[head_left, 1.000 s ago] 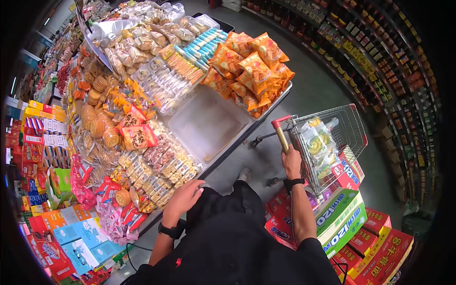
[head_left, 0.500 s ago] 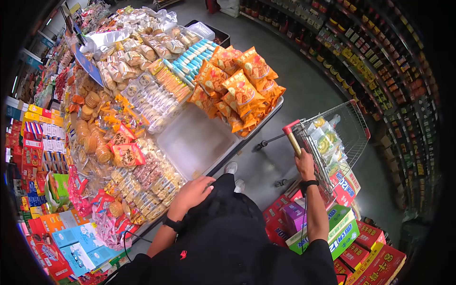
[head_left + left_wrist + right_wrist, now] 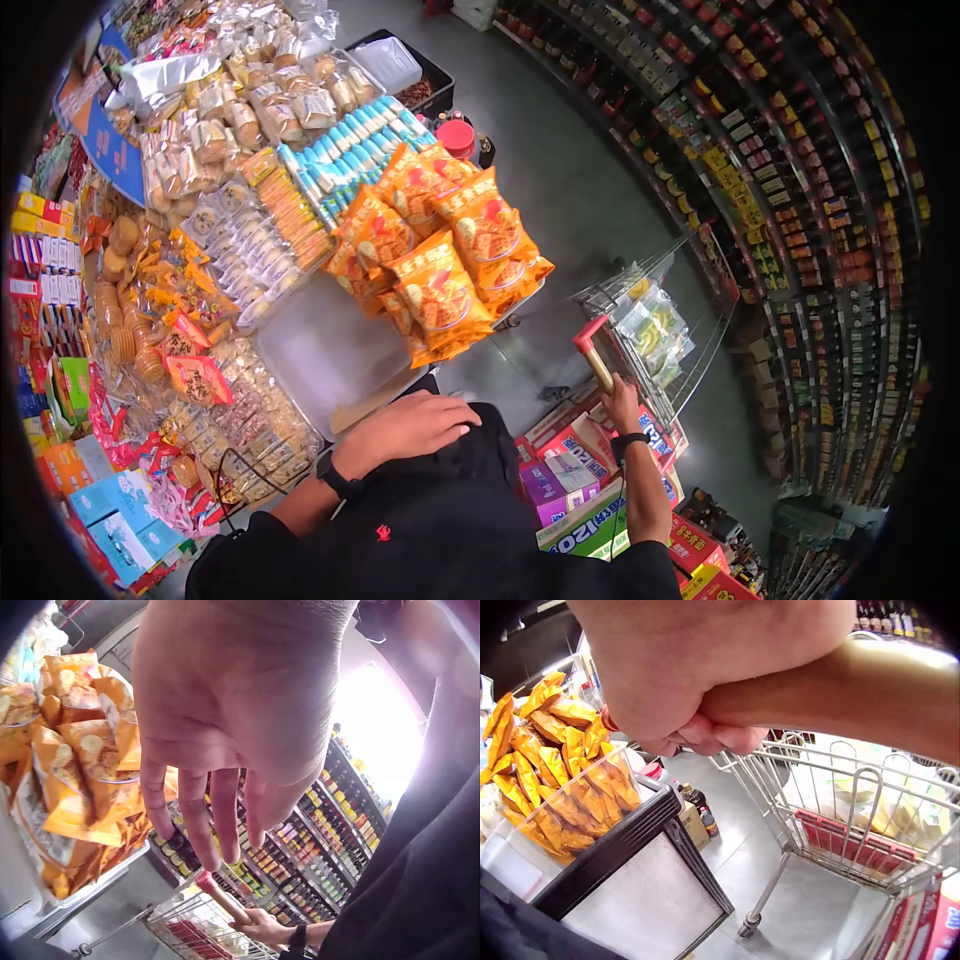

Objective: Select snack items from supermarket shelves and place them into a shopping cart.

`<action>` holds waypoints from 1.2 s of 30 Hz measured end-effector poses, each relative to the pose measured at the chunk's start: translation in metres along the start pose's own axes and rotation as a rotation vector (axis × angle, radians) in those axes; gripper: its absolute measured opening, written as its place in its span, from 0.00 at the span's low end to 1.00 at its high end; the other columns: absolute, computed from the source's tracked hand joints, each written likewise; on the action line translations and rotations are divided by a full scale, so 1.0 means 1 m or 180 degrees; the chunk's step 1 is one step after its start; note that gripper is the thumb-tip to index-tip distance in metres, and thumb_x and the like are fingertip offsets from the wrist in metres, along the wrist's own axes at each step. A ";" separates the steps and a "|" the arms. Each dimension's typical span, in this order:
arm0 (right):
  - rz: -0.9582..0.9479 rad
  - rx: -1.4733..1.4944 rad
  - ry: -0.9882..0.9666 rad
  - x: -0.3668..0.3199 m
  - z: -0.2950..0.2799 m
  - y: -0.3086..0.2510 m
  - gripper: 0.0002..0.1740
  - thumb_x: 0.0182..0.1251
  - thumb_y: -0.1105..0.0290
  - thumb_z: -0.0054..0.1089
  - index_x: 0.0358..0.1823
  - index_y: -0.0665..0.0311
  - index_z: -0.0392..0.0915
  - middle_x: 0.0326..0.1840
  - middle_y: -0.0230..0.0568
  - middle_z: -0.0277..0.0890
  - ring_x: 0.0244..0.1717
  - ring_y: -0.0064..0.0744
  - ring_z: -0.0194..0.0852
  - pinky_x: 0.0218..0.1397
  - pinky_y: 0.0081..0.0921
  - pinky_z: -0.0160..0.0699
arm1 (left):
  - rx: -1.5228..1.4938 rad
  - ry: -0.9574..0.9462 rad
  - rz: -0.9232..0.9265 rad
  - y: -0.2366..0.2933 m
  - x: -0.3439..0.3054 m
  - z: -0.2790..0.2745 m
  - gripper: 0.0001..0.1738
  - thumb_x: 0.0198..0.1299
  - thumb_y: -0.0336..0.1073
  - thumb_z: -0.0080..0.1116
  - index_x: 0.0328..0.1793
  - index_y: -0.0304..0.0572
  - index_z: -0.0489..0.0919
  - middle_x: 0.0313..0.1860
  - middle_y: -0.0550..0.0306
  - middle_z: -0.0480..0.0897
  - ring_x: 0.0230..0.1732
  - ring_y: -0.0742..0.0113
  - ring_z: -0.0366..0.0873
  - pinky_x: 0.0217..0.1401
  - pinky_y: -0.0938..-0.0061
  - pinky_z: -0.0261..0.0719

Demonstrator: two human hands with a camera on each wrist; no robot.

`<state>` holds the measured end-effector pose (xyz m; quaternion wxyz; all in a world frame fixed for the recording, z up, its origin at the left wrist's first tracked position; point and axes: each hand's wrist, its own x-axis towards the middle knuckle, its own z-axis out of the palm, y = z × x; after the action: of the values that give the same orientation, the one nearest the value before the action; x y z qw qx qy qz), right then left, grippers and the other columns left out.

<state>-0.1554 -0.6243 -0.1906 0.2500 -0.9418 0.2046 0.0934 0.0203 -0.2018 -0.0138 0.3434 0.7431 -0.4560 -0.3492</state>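
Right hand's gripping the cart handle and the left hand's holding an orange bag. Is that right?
Not quite: the left hand holds nothing, as the left wrist view shows. The right hand does grip the cart handle.

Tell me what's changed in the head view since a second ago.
In the head view, the orange bags have shifted left and down, and the cart handle sits lower. The left hand has moved a little to the right. The right hand grips the handle as before; the left still holds nothing.
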 end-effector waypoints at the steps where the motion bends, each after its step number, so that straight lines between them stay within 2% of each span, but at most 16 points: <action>1: -0.0197 0.0038 -0.0018 0.006 -0.003 0.010 0.13 0.55 0.69 0.63 0.37 0.66 0.70 0.28 0.60 0.75 0.35 0.62 0.76 0.37 0.50 0.74 | 0.0033 0.0031 0.0146 0.004 0.016 -0.001 0.12 0.69 0.40 0.52 0.54 0.48 0.79 0.51 0.60 0.82 0.52 0.61 0.79 0.55 0.66 0.75; 7: -0.0505 0.0187 -0.0582 0.031 -0.045 0.035 0.15 0.56 0.67 0.64 0.39 0.64 0.68 0.30 0.55 0.76 0.35 0.59 0.77 0.39 0.49 0.75 | 0.0131 -0.0154 0.0325 0.039 0.128 -0.002 0.11 0.68 0.38 0.55 0.52 0.46 0.80 0.48 0.62 0.83 0.51 0.63 0.80 0.53 0.67 0.75; 10: -0.0824 0.0152 -0.0819 0.049 -0.056 0.066 0.16 0.58 0.66 0.64 0.39 0.64 0.66 0.30 0.53 0.77 0.35 0.59 0.77 0.39 0.51 0.75 | 0.0183 -0.0129 0.0132 0.056 0.187 0.017 0.11 0.67 0.37 0.55 0.53 0.46 0.80 0.47 0.60 0.82 0.49 0.61 0.80 0.53 0.67 0.75; 13: -0.1151 0.0143 -0.1008 0.069 -0.073 0.090 0.15 0.59 0.64 0.61 0.40 0.62 0.66 0.29 0.52 0.77 0.31 0.60 0.77 0.36 0.51 0.75 | 0.0088 -0.0041 -0.0054 0.080 0.240 0.036 0.11 0.66 0.36 0.55 0.53 0.46 0.80 0.47 0.58 0.82 0.47 0.59 0.80 0.53 0.66 0.75; 16: -0.1376 -0.0037 -0.1281 0.097 -0.090 0.112 0.14 0.60 0.64 0.60 0.40 0.62 0.67 0.28 0.52 0.77 0.30 0.59 0.77 0.34 0.51 0.75 | -0.0043 0.0230 -0.0194 0.096 0.283 0.046 0.12 0.65 0.35 0.55 0.53 0.46 0.80 0.47 0.59 0.81 0.47 0.58 0.80 0.52 0.65 0.75; 18: -0.1614 -0.0115 -0.1321 0.120 -0.106 0.119 0.12 0.62 0.64 0.57 0.40 0.62 0.67 0.28 0.51 0.77 0.30 0.58 0.77 0.34 0.50 0.76 | -0.0033 0.0412 -0.0343 0.102 0.302 0.050 0.12 0.64 0.35 0.55 0.53 0.47 0.79 0.46 0.59 0.81 0.46 0.59 0.80 0.49 0.65 0.75; 21: -0.1852 -0.0333 -0.1455 0.156 -0.132 0.127 0.12 0.64 0.64 0.56 0.42 0.62 0.67 0.30 0.49 0.78 0.32 0.56 0.78 0.34 0.49 0.77 | -0.0029 0.0532 -0.0468 0.105 0.326 0.050 0.12 0.64 0.35 0.56 0.53 0.48 0.79 0.46 0.60 0.81 0.47 0.58 0.80 0.51 0.64 0.74; 29: -0.2163 -0.0709 -0.1655 0.282 -0.177 0.138 0.14 0.62 0.61 0.60 0.43 0.60 0.69 0.35 0.44 0.80 0.34 0.55 0.79 0.35 0.48 0.78 | -0.0069 0.0853 -0.0513 0.095 0.394 0.005 0.12 0.65 0.35 0.56 0.54 0.47 0.79 0.46 0.58 0.80 0.48 0.57 0.79 0.53 0.63 0.73; 32: -0.2363 -0.0797 -0.1681 0.335 -0.190 0.133 0.15 0.61 0.61 0.61 0.43 0.60 0.69 0.35 0.44 0.80 0.34 0.55 0.79 0.36 0.47 0.78 | -0.0013 0.0978 -0.0608 0.082 0.411 -0.015 0.13 0.64 0.35 0.56 0.55 0.47 0.79 0.49 0.59 0.81 0.48 0.55 0.78 0.55 0.62 0.73; 36: -0.2700 -0.0831 -0.1533 0.408 -0.207 0.120 0.14 0.57 0.63 0.63 0.38 0.60 0.70 0.29 0.44 0.78 0.31 0.54 0.78 0.34 0.46 0.77 | -0.0114 0.1470 -0.0783 0.072 0.429 -0.040 0.13 0.64 0.34 0.56 0.53 0.45 0.79 0.46 0.56 0.81 0.46 0.53 0.79 0.52 0.61 0.74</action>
<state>0.1743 -0.9629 -0.1787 0.1862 -0.9171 -0.2730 0.2231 0.1683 -0.6127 -0.0211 0.4065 0.8468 -0.2655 -0.2175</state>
